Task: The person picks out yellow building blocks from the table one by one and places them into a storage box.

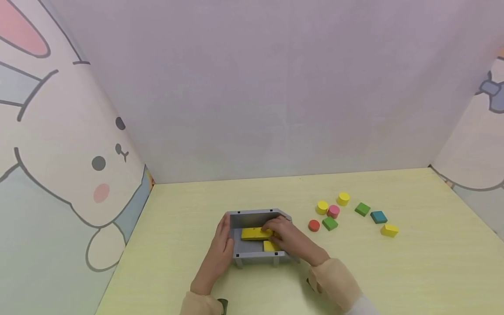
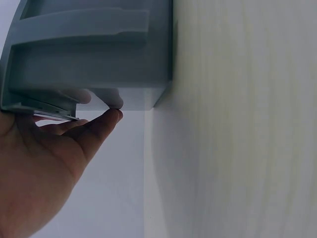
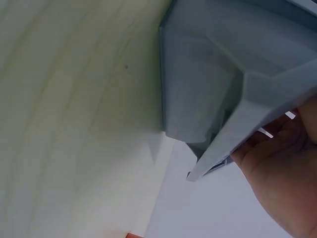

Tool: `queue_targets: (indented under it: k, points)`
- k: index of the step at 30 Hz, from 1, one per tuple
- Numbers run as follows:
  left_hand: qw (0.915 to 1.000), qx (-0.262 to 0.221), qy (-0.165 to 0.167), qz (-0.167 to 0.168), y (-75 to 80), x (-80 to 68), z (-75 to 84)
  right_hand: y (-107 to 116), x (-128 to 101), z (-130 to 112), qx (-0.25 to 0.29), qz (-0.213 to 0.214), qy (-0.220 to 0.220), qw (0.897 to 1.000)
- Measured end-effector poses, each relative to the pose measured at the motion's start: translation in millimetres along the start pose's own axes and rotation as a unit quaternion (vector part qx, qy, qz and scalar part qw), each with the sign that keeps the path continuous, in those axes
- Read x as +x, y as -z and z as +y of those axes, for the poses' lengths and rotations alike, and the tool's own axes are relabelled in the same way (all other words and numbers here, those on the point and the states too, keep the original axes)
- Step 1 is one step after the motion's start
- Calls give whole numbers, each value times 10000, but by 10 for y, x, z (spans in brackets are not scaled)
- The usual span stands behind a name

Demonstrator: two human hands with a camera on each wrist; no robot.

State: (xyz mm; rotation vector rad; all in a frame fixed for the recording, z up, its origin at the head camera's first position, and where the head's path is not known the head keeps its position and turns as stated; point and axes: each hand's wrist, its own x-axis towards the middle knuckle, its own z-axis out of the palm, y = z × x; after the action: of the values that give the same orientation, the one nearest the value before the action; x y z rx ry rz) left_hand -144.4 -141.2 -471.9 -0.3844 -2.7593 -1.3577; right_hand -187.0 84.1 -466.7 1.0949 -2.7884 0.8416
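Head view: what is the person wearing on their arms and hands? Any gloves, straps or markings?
Both hands are bare, with no gloves. The left hand and the right hand come out of soft, pale beige sleeves with gathered cuffs. A small dark piece, perhaps a strap, shows at the left wrist; I cannot tell more. No markings are visible.

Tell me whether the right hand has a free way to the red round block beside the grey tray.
Probably yes. The right hand rests in the grey tray on a yellow block, and the red round block lies on bare table just right of the tray, with only the low tray wall between.
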Motion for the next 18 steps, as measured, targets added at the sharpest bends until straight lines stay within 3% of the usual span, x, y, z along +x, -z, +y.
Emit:
queue_targets:
  k: [18]
  points:
    - [10000,13,-18,1,8,-4,12,-24,0,27,43,-179,-245,9995]
